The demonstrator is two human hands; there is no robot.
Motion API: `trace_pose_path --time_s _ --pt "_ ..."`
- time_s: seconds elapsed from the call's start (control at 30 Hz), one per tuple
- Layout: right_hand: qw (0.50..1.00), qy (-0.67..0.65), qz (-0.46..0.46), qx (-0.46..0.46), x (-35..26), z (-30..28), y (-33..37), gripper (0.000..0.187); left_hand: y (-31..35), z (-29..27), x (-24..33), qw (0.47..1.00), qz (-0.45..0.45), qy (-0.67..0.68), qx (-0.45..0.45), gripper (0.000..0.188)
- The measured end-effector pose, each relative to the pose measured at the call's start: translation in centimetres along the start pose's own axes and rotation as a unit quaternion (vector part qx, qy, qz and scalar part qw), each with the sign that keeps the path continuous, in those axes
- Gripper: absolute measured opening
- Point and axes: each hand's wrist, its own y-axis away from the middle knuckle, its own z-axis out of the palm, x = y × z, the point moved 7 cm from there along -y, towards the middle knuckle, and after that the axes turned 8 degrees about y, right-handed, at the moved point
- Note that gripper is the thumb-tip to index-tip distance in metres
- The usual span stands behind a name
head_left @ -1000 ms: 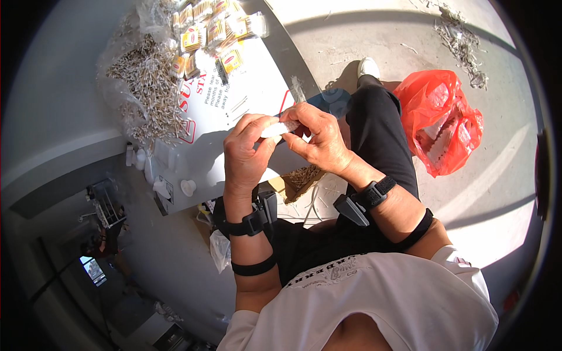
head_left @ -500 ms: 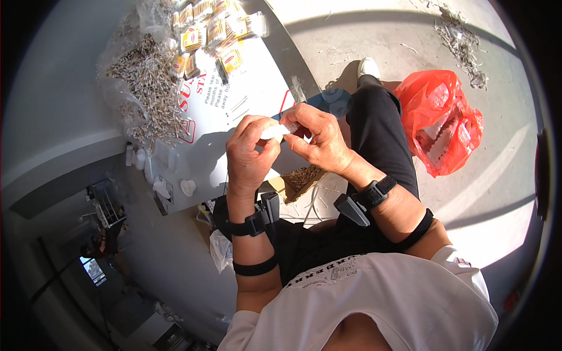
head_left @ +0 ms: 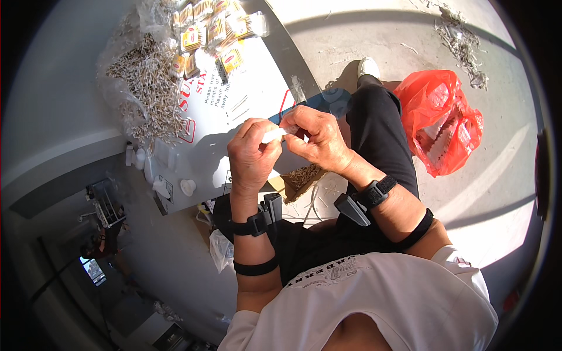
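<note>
A small white piece (head_left: 273,136), thin plastic or paper by its look, is pinched between my two hands above the table's near edge. My left hand (head_left: 252,155) grips its left part with thumb and fingertips. At its other end my right hand (head_left: 319,139) is closed, thumb against forefinger, and hides much of what it pinches. Beyond them on the table lies a large heap of loose cotton swabs (head_left: 149,88). Beside the heap are several clear packets of cotton swabs (head_left: 216,32) with yellow labels.
A white printed sheet (head_left: 257,85) covers the table top. Small white containers (head_left: 139,158) stand at its left side. A cardboard box (head_left: 301,180) with swabs sits below the near edge. On the floor to the right are a red plastic bag (head_left: 439,111) and scattered scraps (head_left: 462,50).
My left hand has tilted slightly and moved a little toward the right hand. The white piece shows less between the fingers. My right hand has barely shifted.
</note>
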Motion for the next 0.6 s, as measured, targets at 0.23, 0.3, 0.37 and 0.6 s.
trace_pose_path --time_s 0.23,0.3,0.37,0.6 --pt "1.0 -0.014 0.027 -0.007 0.03 -0.06 -0.08 0.016 0.06 -0.27 -0.26 1.0 0.0 -0.006 -0.005 0.03" --pt "0.999 -0.016 0.038 -0.009 -0.03 -0.17 -0.15 0.016 -0.16 -0.26 -0.65 0.998 -0.026 0.056 -0.021 0.027" --pt "0.999 -0.018 0.049 -0.009 0.08 -0.24 -0.19 0.017 -0.37 -0.47 -0.37 0.998 -0.024 0.054 -0.022 0.028" --pt "1.0 0.0 0.007 0.006 -0.41 -0.29 -0.27 0.017 -0.22 -0.55 -0.73 0.998 -0.031 0.055 -0.013 0.029"
